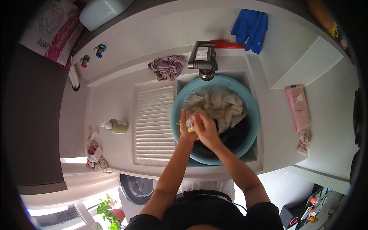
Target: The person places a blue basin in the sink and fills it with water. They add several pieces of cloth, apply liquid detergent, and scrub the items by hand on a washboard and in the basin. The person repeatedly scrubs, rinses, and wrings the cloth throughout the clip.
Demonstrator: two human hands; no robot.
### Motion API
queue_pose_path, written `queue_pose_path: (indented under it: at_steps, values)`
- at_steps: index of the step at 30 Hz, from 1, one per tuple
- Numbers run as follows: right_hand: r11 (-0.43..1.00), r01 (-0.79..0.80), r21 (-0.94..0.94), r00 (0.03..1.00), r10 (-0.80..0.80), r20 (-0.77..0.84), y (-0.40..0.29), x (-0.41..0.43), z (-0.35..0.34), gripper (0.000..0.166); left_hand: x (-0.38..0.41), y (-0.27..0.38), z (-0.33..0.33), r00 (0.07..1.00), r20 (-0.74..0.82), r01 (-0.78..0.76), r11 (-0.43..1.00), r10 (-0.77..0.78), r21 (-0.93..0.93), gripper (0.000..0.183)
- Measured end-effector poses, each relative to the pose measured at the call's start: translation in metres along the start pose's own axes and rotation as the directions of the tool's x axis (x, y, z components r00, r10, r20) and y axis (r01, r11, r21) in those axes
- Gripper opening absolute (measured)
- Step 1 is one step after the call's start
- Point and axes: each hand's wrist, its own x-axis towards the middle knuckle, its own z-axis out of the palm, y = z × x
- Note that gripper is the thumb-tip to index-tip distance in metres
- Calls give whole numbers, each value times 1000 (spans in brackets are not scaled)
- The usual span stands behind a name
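Note:
Over a light-blue plastic basin (254, 130), my left hand (184, 129) and my right hand (207, 131) press together around a small wet white cloth item (190, 124) with a yellow patch. The left fingers are fairly straight along its outer side; the right fingers curl over it from above. Most of this item is hidden by the hands. Soapy water (195, 91) fills the basin. A cream-coloured cloth (227, 106) soaks there, and dark fabric (235, 139) lies nearer to me. A grey metal faucet (205, 64) stands over the basin's far rim.
Left of the basin is a ribbed washboard (154, 123). Around it are a crumpled mauve cloth (169, 66), a green pump bottle (117, 126) and bunched fabric (96, 155). Blue gloves (250, 30) hang by a red-handled tool (227, 44). A pink pouch (299, 109) lies at the right.

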Motion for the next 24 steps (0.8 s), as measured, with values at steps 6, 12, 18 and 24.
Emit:
queue_pose_path:
  at_steps: [6, 12, 18, 24]
  values:
    - [872, 331, -361, 901, -406, -152, 31, -1, 18, 30, -9, -28, 26, 931, -244, -50, 757, 272, 652, 45]
    - [806, -62, -589, 964, -105, -245, 88, 67, -32, 28, -8, -32, 46, 962, -262, -2, 959, 80, 283, 41]
    - [681, 254, -686, 965, -231, 128, 115, 43, -7, 27, -15, -11, 42, 795, -603, 123, 956, 65, 265, 51]
    - [427, 280, -860, 929, 106, 355, 144, 64, -8, 17, -1, -12, -16, 894, -447, 217, 845, 29, 488, 63]
